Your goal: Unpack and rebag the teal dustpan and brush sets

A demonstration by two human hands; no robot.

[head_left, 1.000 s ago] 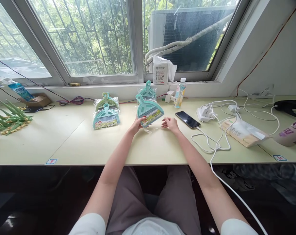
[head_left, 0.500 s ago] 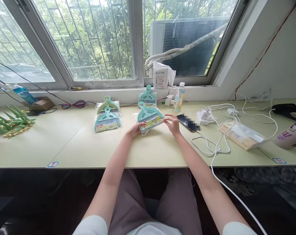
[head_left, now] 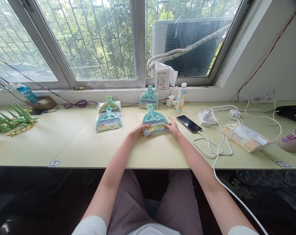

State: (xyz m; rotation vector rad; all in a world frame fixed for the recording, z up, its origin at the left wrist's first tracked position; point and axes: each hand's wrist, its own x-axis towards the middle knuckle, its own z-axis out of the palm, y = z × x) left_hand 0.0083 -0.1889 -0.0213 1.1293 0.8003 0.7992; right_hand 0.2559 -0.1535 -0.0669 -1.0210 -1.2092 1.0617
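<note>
Between my hands is a teal dustpan and brush set [head_left: 154, 121] in clear wrapping, its handle pointing toward the window. My left hand [head_left: 137, 131] grips its lower left corner, thumb on the front. On the right edge, my right hand [head_left: 173, 127] pinches it with the thumb over the label. Directly behind stands another teal dustpan set [head_left: 148, 98]. To the left, a wrapped teal dustpan set [head_left: 108, 120] sits in front of a green dustpan set [head_left: 109, 103].
Right of my hands lie a phone [head_left: 189, 124], a white power adapter [head_left: 206, 117] with tangled cables and a tissue pack [head_left: 246, 137]. A drink bottle [head_left: 180, 98] stands near the sill. At far left are green plant stalks [head_left: 14, 120] and a blue bottle [head_left: 27, 93].
The held dustpan set has turned from tilted to nearly level and shifted slightly right. Both hands have kept hold of it.
</note>
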